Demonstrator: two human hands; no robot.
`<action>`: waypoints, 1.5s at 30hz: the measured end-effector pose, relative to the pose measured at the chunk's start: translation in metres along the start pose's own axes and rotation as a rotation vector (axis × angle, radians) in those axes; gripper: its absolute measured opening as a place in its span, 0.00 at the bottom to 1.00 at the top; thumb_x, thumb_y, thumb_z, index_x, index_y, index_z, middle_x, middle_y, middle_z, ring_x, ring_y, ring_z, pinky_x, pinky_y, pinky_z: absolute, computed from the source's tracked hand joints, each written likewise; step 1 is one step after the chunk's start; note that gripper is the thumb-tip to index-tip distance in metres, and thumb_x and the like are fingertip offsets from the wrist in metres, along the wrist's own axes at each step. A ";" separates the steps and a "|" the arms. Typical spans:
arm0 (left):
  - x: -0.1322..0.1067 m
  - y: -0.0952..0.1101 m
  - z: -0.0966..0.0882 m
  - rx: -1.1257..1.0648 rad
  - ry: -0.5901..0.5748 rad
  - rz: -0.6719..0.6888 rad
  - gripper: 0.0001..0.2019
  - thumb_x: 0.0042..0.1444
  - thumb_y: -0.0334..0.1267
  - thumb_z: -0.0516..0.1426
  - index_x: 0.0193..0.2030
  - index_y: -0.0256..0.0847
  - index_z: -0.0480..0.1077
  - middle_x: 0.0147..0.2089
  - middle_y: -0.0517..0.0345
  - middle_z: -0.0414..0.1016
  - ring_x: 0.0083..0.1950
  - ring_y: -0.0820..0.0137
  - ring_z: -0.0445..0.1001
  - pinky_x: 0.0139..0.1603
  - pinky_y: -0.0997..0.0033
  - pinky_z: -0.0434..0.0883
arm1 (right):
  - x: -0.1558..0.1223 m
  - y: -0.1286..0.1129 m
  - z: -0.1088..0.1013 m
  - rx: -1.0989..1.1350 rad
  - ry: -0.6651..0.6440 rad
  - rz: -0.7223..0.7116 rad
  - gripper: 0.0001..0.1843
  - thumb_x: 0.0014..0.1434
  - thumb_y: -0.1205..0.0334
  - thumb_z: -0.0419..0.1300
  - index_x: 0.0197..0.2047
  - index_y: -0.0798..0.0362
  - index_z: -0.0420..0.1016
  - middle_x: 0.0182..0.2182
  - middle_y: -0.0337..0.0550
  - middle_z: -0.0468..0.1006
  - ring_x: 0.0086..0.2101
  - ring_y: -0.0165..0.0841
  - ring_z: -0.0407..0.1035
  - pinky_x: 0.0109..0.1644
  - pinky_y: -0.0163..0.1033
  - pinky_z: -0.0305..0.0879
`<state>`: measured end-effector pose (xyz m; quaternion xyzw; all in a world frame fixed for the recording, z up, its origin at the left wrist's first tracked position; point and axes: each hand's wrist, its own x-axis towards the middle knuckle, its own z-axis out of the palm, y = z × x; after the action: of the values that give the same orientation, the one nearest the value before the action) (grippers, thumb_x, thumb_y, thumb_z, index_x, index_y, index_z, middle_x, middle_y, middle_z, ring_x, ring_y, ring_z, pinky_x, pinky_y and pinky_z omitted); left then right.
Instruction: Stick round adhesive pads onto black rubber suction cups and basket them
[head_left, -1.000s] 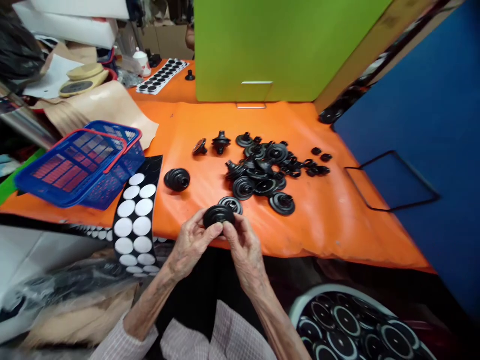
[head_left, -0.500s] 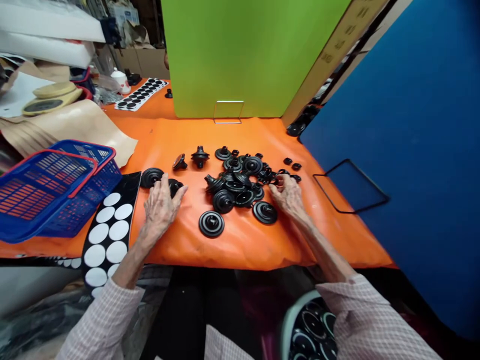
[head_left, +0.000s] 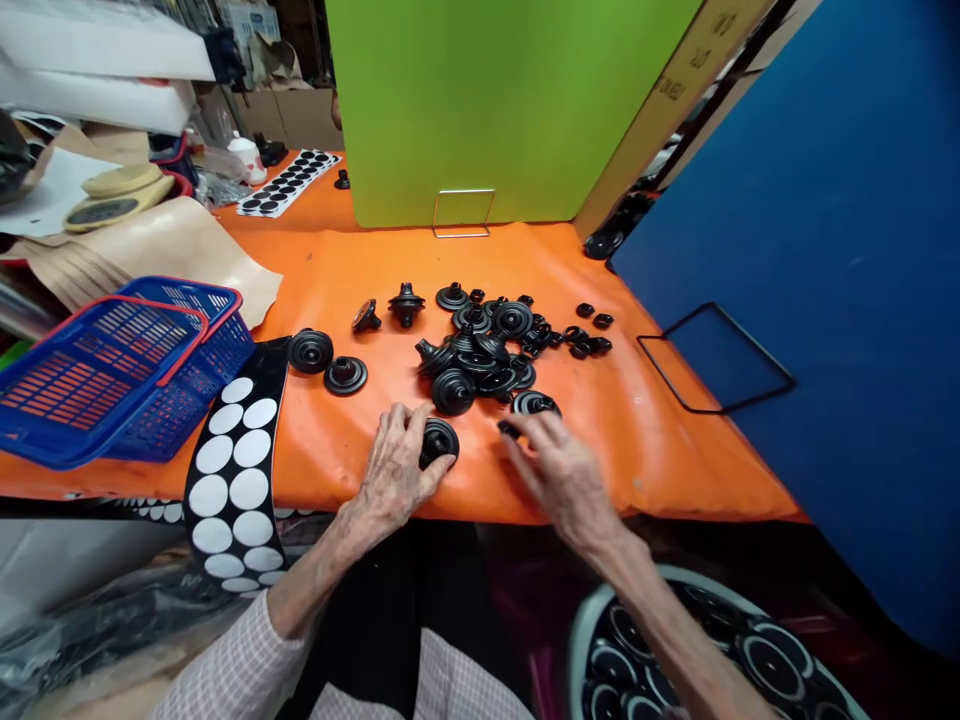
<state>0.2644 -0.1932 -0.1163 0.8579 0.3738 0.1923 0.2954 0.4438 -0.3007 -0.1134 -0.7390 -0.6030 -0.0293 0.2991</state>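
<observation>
**Left hand on a rubber boot, right hand blurred at the pile's edge**

And here we are at the orange-covered bench [head_left: 660,440], with the left hand [head_left: 394,465] cupped against a black rubber boot [head_left: 439,442]! Fingers curl round the boot's left side, the thumb runs in low, and the boot sits just below the main pile of black rubber parts [head_left: 472,350], near the bench's front edge.

Over to the right hand [head_left: 559,475], fingers spread wide and blurred with motion, the fingertips right by a ribbed black disc [head_left: 534,403]. A small dark piece [head_left: 508,428] shows at the fingertips, but whether that hand has hold of anything, we cannot tell!

Two more parts stand apart to the left of the pile: a boot [head_left: 311,351] and a flanged cap [head_left: 345,375]. Small black squares [head_left: 592,322] lie to the right of it. At the left, a blue basket with a red rim [head_left: 161,340] sits beside a black sheet of white discs [head_left: 236,470], and a round tray of black discs [head_left: 772,668] fills the lower right of the frame.
</observation>
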 end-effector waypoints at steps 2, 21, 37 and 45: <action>0.000 0.002 -0.005 -0.116 0.019 -0.093 0.21 0.46 0.35 0.62 0.48 0.39 0.66 0.45 0.52 0.63 0.48 0.61 0.69 0.54 0.54 0.69 | -0.016 -0.016 0.010 0.011 -0.095 -0.057 0.12 0.66 0.58 0.50 0.47 0.51 0.72 0.36 0.48 0.72 0.35 0.38 0.72 0.37 0.42 0.72; -0.038 -0.013 -0.046 -1.450 -0.175 -0.597 0.20 0.49 0.30 0.61 0.49 0.39 0.63 0.45 0.53 0.75 0.43 0.63 0.79 0.48 0.54 0.77 | -0.024 -0.029 0.019 0.007 -0.139 0.020 0.11 0.66 0.62 0.49 0.47 0.51 0.70 0.41 0.49 0.70 0.34 0.35 0.72 0.35 0.39 0.73; -0.043 0.005 -0.028 -1.264 -0.133 -0.446 0.27 0.49 0.42 0.64 0.54 0.39 0.62 0.50 0.47 0.75 0.47 0.60 0.77 0.45 0.57 0.77 | -0.027 -0.091 0.019 0.479 0.044 0.113 0.12 0.62 0.63 0.59 0.49 0.48 0.69 0.38 0.43 0.71 0.35 0.31 0.70 0.40 0.40 0.73; -0.043 0.007 -0.022 -1.280 -0.102 -0.419 0.26 0.48 0.41 0.66 0.53 0.39 0.65 0.52 0.48 0.74 0.53 0.61 0.74 0.52 0.63 0.74 | -0.032 -0.097 0.023 0.389 0.039 0.061 0.15 0.64 0.65 0.54 0.53 0.44 0.69 0.41 0.45 0.70 0.38 0.34 0.72 0.41 0.42 0.74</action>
<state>0.2280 -0.2208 -0.0997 0.4312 0.3303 0.2737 0.7938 0.3400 -0.3084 -0.1051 -0.6844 -0.5686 0.0825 0.4490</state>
